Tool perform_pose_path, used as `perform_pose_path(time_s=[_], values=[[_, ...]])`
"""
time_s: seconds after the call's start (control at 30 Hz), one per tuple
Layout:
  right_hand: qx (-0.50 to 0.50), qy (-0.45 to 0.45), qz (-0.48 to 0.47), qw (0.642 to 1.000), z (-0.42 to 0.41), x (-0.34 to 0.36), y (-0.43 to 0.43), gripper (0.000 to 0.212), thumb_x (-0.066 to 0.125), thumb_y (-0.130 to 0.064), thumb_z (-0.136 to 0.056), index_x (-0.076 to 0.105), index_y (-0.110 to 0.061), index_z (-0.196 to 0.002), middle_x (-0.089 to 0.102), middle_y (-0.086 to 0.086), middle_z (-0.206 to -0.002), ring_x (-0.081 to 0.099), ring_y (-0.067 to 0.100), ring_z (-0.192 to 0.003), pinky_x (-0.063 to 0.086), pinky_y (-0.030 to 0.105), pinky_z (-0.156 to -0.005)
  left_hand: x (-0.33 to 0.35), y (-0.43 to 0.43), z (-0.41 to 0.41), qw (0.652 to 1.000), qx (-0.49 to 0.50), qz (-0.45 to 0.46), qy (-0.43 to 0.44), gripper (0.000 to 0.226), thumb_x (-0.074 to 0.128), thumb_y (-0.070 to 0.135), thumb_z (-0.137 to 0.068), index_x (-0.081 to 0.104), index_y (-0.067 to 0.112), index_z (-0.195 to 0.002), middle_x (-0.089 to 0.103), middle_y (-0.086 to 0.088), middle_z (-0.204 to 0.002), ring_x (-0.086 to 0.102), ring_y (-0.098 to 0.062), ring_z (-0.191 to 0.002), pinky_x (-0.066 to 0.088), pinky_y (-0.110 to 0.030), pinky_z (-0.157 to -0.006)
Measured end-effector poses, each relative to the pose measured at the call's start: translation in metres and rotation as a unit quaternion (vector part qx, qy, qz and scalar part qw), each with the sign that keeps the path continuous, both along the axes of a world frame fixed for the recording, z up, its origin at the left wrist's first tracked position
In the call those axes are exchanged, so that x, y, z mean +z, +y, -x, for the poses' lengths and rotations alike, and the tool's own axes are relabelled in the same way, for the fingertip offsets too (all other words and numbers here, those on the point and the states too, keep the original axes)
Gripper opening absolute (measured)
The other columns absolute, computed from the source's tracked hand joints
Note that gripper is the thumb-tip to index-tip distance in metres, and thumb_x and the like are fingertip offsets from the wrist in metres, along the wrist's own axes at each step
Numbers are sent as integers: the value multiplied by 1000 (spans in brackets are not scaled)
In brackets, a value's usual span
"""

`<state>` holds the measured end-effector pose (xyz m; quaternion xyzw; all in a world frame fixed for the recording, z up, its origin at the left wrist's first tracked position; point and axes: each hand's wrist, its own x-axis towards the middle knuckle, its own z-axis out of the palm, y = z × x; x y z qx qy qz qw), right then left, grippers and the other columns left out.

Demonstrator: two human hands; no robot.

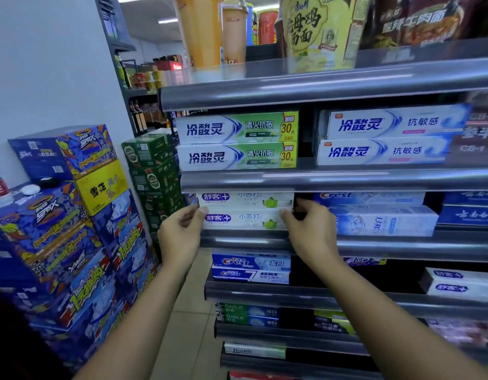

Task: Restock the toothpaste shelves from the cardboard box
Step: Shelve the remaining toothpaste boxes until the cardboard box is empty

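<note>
**Both hands on the lower white toothpaste box, third shelf**

Head view: a dark grey shelf rack (pixel 333 178) fills the right side, seen from above and close. Both hands reach to the shelf third from the top. The left hand (pixel 179 234) sits at the left end of the lower white toothpaste box (pixel 244 219), fingers curled, thumb and fingertips pinching that end. The right hand (pixel 310 229) is at the right end of the same box, fingers bent and gripping it; its upper fingers also touch the right end of the upper white toothpaste box (pixel 245 200), which lies stacked directly on top. Both white boxes lie flat at the shelf's left front edge, long sides facing out.

Just right of them on the same shelf sits a stack of Crest boxes (pixel 380 215), then dark blue boxes (pixel 469 212) at the right edge. One shelf up, two green-and-white boxes (pixel 237 141) are stacked at the left end, two blue-and-white boxes (pixel 388 135) beside them, with a gap between. The top shelf carries instant noodle cups (pixel 317 31), blurred. Below the hands, two blue Crest boxes (pixel 251 267) lie at the left end of the next shelf; green Darlie boxes (pixel 248 315) are one shelf lower.

Left of the rack, stacked blue drink cartons (pixel 59 229), a yellow carton (pixel 103 186) and green beer cartons (pixel 152 165) stand against the white wall. The cardboard supply box is out of frame.
</note>
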<state>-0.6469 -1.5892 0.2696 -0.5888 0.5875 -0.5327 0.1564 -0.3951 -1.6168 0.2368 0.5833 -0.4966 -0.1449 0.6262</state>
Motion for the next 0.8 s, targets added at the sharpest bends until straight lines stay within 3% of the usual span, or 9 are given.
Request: perform_pose_path(time_s=[0.1, 0.17, 0.23, 0.33, 0.43, 0.53, 0.63, 0.73, 0.8], values=[[24, 8, 50, 998, 16, -14, 28, 34, 71, -35, -91, 70, -20, -122, 61, -27, -91, 61, -1, -75, 48, 18, -71, -7, 26, 12, 997, 39, 56, 24, 16, 72, 30, -95, 73, 26, -111, 68, 23, -89, 63, 15, -82, 54, -12, -72], [38, -2, 64, 997, 35, -31, 47, 29, 71, -37, -90, 73, -24, -115, 69, -20, -94, 64, 1, -71, 51, 20, -68, -22, 50, 29, 995, 19, 101, 12, 10, 70, 26, -95, 70, 30, -104, 69, 22, -86, 64, 5, -80, 53, -13, -70], [43, -12, 70, 997, 55, -50, 62, 18, 73, -33, -88, 77, -23, -102, 70, -21, -81, 63, 1, -67, 48, 13, -62, -43, 75, 48, 993, -21, 119, -15, 10, 67, 29, -93, 70, 27, -103, 70, 19, -85, 64, 1, -79, 51, -12, -71], [51, -43, 7, 998, 98, -96, 80, 7, 76, -22, -89, 78, -21, -96, 70, -17, -69, 63, -1, -61, 46, 9, -57, -98, 106, 86, 990, -97, 67, -74, 10, 65, 31, -93, 71, 27, -100, 69, 15, -83, 64, 0, -76, 50, -14, -71], [38, -47, -94, 994, 144, -159, 98, 6, 74, -23, -91, 75, -25, -95, 72, -16, -77, 67, 1, -70, 53, 18, -61, -168, 135, 123, 978, -172, -77, -89, 6, 65, 34, -89, 69, 36, -92, 68, 15, -79, 62, 1, -69, 47, -10, -66], [3, -82, -215, 973, 191, -244, 117, 15, 74, -17, -90, 71, -31, -89, 70, -19, -80, 68, 0, -74, 54, 25, -68, -256, 166, 154, 929, -237, -264, -106, 9, 68, 28, -88, 72, 36, -90, 63, 15, -71, 55, 2, -61, 42, -12, -59], [-47, -124, -341, 931, 233, -343, 145, 31, 70, -10, -91, 68, -36, -74, 72, -7, -74, 71, 21, -70, 56, 36, -62, -343, 200, 182, 847, -299, -419, -134, 35, 73, 10, -88, 73, 44, -89, 71, 21, -76, 62, 4, -65, 49, -17, -63], [-83, -152, -455, 873, 262, -457, 178, 26, 72, -10, -89, 71, -27, -70, 75, 6, -77, 71, 34, -74, 59, 50, -66, -438, 221, 224, 773, -319, -531, -136, 18, 75, 30, -81, 70, 47, -81, 72, 26, -83, 68, 2, -75, 54, -24, -72], [-85, -155, -510, 842, 266, -522, 196, 14, 73, -9, -86, 74, -13, -73, 74, 12, -78, 70, 35, -78, 58, 50, -70, -497, 226, 249, 733, -313, -586, -143, 5, 73, 46, -81, 69, 46, -84, 72, 22, -84, 69, -1, -82, 52, -20, -73]])
